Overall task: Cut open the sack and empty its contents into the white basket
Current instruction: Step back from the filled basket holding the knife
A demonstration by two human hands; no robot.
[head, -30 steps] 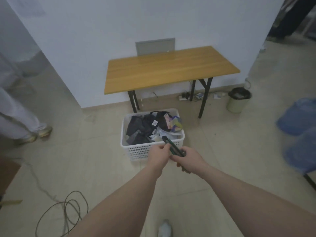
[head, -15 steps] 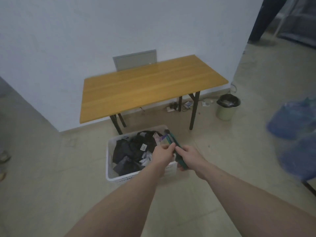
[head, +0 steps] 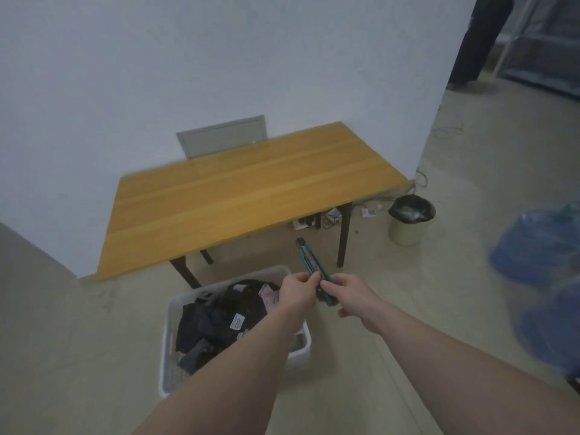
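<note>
A white basket (head: 172, 312) stands on the floor in front of me, filled with dark folded clothes (head: 219, 318) and a tagged item. Both hands hold a green utility knife (head: 310, 265) above the basket's far right corner. My left hand (head: 296, 293) pinches the knife near its middle. My right hand (head: 351, 293) grips its lower end. The knife's tip points away from me toward the table. No sack is in view.
A wooden table (head: 244, 189) with black legs stands against the white wall behind the basket. A bin with a black liner (head: 409, 221) sits right of it. Blue water bottles (head: 539, 246) crowd the right side. A person's legs (head: 480, 42) stand at the far right.
The view has shifted so the table and basket sit lower and nearer. My hands with the knife have risen and moved right, off the basket's centre toward its far right corner.
</note>
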